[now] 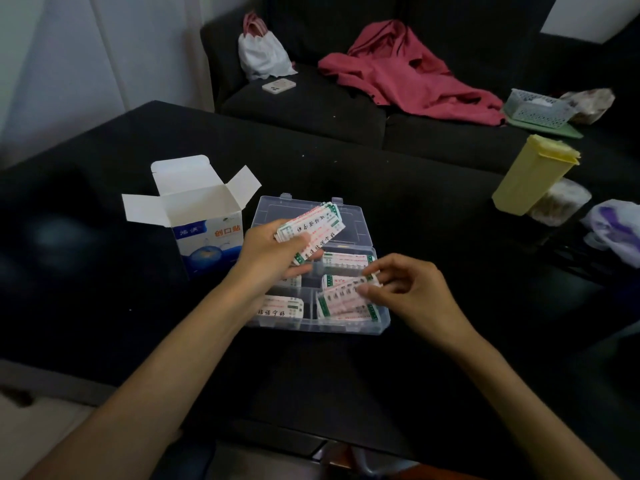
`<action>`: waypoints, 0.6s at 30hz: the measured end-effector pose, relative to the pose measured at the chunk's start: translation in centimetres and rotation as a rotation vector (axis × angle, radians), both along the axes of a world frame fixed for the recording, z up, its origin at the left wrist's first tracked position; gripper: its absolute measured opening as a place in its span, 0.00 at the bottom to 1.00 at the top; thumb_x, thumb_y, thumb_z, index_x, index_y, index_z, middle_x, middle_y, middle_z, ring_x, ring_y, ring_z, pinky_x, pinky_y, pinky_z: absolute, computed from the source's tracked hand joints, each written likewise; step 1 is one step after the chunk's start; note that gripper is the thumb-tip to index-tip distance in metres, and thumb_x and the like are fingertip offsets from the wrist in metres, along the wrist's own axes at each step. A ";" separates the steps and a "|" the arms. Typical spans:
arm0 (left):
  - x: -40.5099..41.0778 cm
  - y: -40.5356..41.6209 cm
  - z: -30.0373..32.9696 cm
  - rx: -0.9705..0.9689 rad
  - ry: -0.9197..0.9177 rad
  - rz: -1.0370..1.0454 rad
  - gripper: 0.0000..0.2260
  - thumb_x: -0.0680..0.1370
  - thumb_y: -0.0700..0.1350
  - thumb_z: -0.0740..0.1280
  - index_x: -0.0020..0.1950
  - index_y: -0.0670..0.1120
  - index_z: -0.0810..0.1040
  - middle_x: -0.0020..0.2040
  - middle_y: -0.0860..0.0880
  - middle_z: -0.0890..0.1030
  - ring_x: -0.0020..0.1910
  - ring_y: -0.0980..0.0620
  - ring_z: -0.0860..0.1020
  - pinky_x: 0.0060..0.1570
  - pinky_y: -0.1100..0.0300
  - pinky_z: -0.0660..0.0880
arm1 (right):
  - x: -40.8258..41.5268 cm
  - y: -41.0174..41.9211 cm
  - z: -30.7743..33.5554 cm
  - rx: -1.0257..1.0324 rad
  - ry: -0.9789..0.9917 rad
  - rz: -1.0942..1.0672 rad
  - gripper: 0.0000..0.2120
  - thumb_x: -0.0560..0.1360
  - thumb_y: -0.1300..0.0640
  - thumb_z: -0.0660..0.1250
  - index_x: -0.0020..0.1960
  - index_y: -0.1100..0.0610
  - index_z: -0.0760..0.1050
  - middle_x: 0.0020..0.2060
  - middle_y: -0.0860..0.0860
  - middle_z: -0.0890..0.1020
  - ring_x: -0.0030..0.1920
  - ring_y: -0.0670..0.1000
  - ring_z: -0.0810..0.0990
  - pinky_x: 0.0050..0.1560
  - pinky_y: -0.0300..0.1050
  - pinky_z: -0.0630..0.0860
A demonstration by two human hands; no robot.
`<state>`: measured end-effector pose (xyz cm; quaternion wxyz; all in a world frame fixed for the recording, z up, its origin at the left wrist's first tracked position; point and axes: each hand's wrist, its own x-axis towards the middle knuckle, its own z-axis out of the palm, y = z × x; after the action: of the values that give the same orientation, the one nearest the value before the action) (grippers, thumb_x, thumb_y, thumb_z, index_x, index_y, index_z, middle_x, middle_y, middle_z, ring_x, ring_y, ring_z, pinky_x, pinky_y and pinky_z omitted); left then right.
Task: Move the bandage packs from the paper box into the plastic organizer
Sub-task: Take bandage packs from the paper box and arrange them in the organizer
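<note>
My left hand (273,252) grips a fanned stack of white paper bandage packs (313,230) as supply, while my right hand (405,289) pinches one pack (346,299) into the clear plastic compartmented organizer (382,325).

Organizer (346,329) left cells: partly hidden behind left hand (273,252).
Forearms: cut off at bottom edge.
Pack (313,230) print: blurred.

Room was dim w/ flat, soft light; brightest bits were the pale wall (62,64) top left and the white packs I held. My black table (346,375) swallowed shadows, no glare I could see. Wide-angle bent my forearms at the bottom edge. Left side of the table looked smeared, corners soft, slight blur overall.
</note>
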<state>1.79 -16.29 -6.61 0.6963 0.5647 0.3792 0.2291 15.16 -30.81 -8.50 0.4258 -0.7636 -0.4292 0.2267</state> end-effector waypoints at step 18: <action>0.0 0.1 0.1 -0.041 0.036 0.005 0.18 0.78 0.38 0.65 0.67 0.46 0.72 0.52 0.47 0.82 0.43 0.55 0.84 0.41 0.60 0.81 | 0.1 0.9 0.3 -0.352 -0.835 0.191 0.11 0.72 0.40 0.67 0.50 0.44 0.81 0.48 0.42 0.77 0.49 0.43 0.70 0.48 0.40 0.66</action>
<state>1.79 -16.20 -6.47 0.7002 0.5533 0.3979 0.2128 15.27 -29.94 -8.25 0.0574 -0.8073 -0.5874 0.0075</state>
